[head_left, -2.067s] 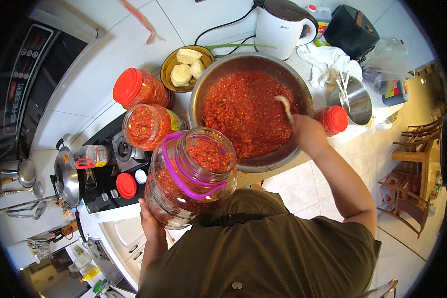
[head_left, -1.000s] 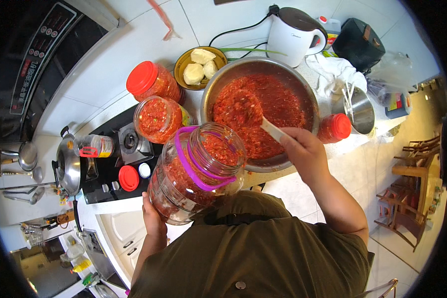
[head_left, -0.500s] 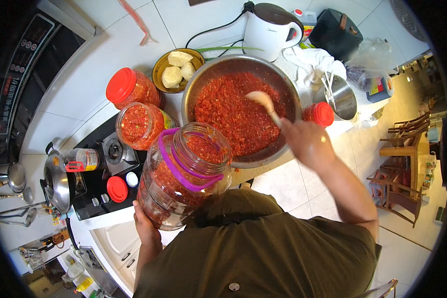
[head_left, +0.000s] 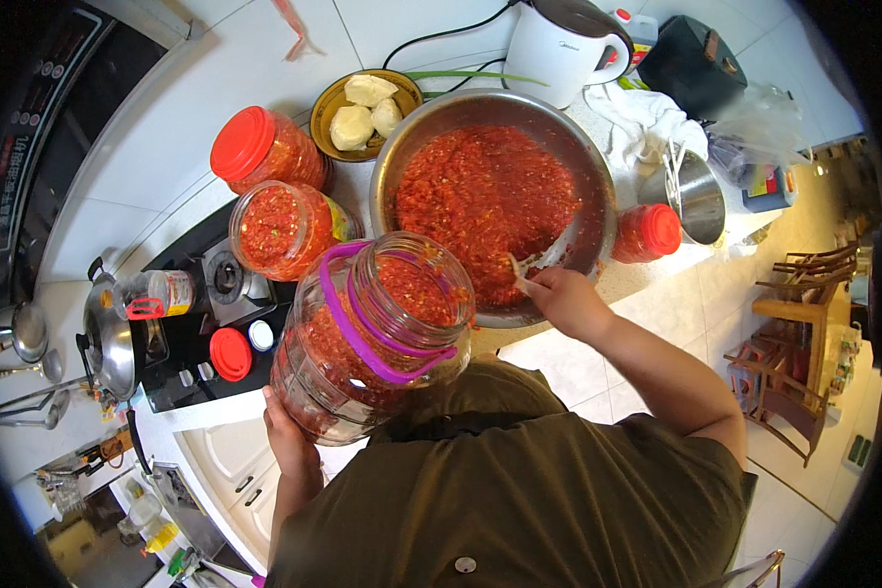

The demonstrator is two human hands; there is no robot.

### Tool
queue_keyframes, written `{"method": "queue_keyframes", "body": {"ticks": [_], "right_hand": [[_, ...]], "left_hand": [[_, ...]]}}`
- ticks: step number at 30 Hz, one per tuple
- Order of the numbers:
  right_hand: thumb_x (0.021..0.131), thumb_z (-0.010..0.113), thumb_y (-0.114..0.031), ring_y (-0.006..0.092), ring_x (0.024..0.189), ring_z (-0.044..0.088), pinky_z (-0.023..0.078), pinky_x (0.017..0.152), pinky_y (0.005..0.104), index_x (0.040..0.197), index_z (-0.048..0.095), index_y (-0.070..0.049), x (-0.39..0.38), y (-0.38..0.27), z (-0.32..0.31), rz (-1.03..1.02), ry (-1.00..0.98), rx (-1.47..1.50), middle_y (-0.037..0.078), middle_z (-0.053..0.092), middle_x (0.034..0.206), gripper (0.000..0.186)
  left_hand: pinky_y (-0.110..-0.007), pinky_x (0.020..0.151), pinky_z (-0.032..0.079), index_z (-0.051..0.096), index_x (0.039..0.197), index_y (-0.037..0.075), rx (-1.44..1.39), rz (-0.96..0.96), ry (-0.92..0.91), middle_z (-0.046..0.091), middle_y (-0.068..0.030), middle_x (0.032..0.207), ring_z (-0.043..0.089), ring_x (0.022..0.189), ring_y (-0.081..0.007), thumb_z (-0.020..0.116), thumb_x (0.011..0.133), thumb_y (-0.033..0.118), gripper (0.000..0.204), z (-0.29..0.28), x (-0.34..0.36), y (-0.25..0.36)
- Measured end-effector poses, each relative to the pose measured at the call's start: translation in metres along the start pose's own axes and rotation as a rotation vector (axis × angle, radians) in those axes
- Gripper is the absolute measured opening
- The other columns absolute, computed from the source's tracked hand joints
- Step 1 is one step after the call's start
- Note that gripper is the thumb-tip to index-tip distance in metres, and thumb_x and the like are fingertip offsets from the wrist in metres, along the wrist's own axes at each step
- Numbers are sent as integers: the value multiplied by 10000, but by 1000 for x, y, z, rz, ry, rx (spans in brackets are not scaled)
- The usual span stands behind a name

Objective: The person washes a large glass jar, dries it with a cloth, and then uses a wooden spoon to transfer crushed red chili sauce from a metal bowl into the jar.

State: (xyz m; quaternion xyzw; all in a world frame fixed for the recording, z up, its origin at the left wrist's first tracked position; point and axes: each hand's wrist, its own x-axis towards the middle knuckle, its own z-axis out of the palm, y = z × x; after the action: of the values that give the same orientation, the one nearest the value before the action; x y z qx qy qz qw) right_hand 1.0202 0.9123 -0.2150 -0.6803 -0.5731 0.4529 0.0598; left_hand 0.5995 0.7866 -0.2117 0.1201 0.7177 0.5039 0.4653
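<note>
My left hand point(head_left: 289, 436) is closed against the underside of a big glass jar point(head_left: 328, 377) with a purple handle ring, holding it tilted toward the bowl. Chopped red chili fills much of the jar. In my right hand point(head_left: 570, 304) is a pale spoon point(head_left: 527, 284), its head down in the chopped chili point(head_left: 480, 186) near the front right side of a large steel bowl point(head_left: 606, 220). The chili partly hides the spoon's head. The jar's mouth overlaps the bowl's near left rim.
Left of the bowl stand an open jar of chili point(head_left: 274, 230) and a red-lidded jar point(head_left: 255, 147). A brown bowl of pale peeled pieces point(head_left: 353, 127) sits behind. A kettle point(head_left: 563, 59), a small red-lidded jar point(head_left: 647, 233) and a steel pot point(head_left: 701, 201) stand right. A stove point(head_left: 181, 382) lies left.
My right hand has come down toward me, taking the spoon from above the chili into it at the bowl's near side. The jar stays in my left hand. The view has shifted slightly.
</note>
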Motion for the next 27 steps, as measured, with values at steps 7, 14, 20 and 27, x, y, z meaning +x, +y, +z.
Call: {"method": "queue_keyframes", "body": {"ticks": [7, 14, 20, 27], "right_hand": [[981, 609, -239, 101, 514, 438, 322, 465, 271, 1013, 663, -28, 60, -17, 57, 170, -31, 866, -17, 520, 647, 220], [973, 642, -220, 84, 515, 419, 316, 460, 252, 1085, 646, -32, 86, -26, 51, 152, -26, 1177, -25, 500, 654, 219], [981, 638, -218, 56, 513, 407, 303, 458, 221, 1149, 642, -19, 54, -35, 13, 79, 113, 1184, -41, 489, 652, 261], [998, 610, -187, 71, 576, 494, 374, 519, 224, 1155, 686, 1, -43, -68, -39, -115, 232, 799, -20, 574, 719, 257]], "left_hand": [[-366, 940, 521, 546, 1274, -35, 29, -14, 67, 647, -149, 1208, 647, 1050, -243, 429, 1050, 519, 609, -4, 1, -4], [-360, 909, 536, 559, 1270, -29, -38, 2, -20, 663, -142, 1170, 658, 1026, -238, 422, 1049, 527, 614, -2, 2, -3], [-352, 858, 557, 561, 1261, -32, -11, -10, -30, 669, -144, 1149, 663, 998, -231, 427, 1048, 527, 613, -6, 3, -4], [-367, 873, 557, 541, 1260, -58, -1, -14, -27, 656, -166, 1173, 662, 1011, -247, 453, 1039, 529, 633, -9, 7, -6]]}}
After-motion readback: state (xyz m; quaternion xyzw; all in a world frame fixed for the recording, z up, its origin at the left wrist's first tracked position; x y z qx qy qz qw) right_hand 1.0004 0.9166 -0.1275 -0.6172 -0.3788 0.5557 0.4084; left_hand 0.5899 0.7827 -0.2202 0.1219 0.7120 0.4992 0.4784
